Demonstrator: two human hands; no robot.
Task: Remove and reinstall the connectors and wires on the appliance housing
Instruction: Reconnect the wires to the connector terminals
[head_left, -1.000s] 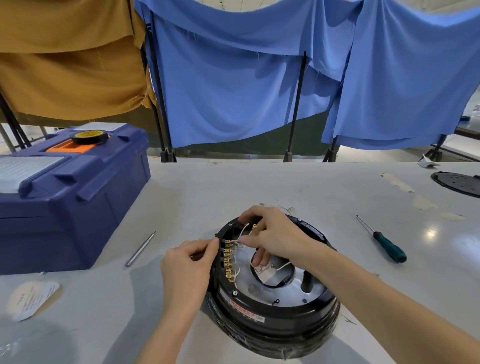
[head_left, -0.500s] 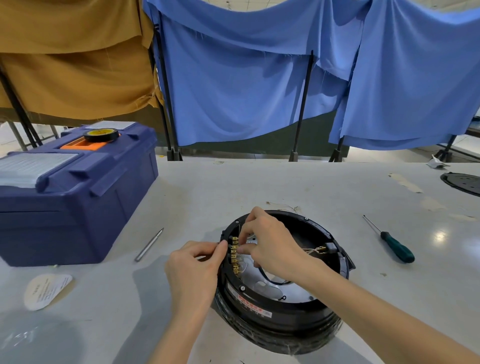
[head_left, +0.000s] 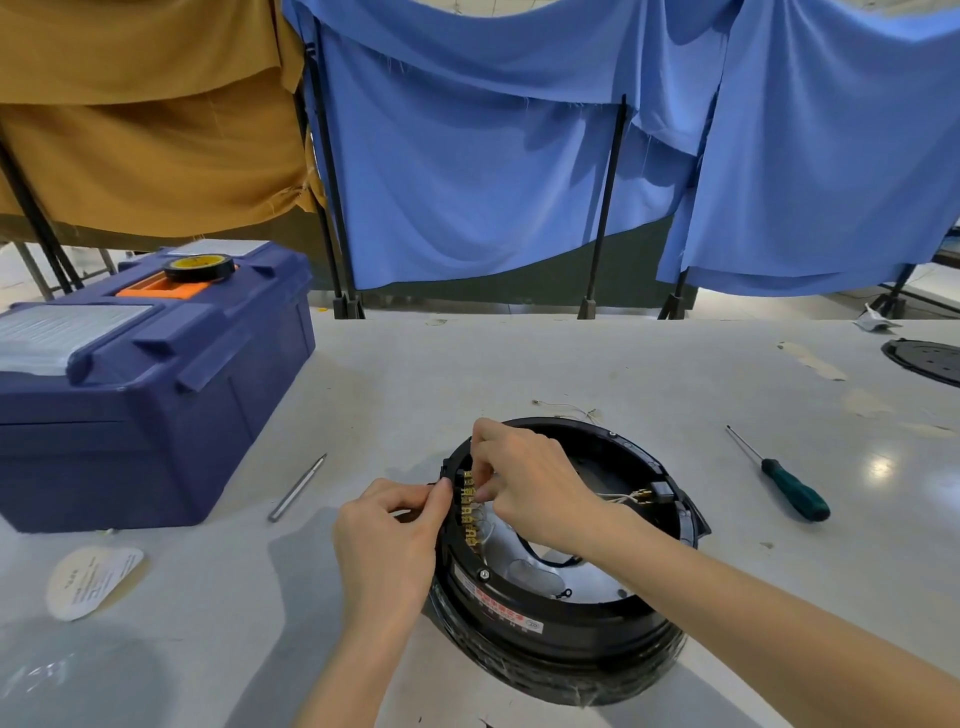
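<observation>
1. The housing (head_left: 561, 639) lies open side up on the counter (head_left: 415, 374), so the brass connectors (head_left: 469, 512) along its left inner wall are within reach.
2. Left hand (head_left: 387, 535): curled fingers (head_left: 410, 493) and thumb pinch the rim just outside that row, likely bracing it.
3. Right hand (head_left: 524, 483) reaches over the rim. Its curled fingers pinch at the row's top connectors, with the lower ones showing below.
4. Loose wires (head_left: 618, 499) lie by the right wall, apart from both hands.

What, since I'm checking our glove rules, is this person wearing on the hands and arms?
Nothing visible. The left hand and right hand are bare: no gloves, rings or tape. The left forearm and right forearm are uncovered to the frame edge: no sleeves, watch or wristband.
</observation>
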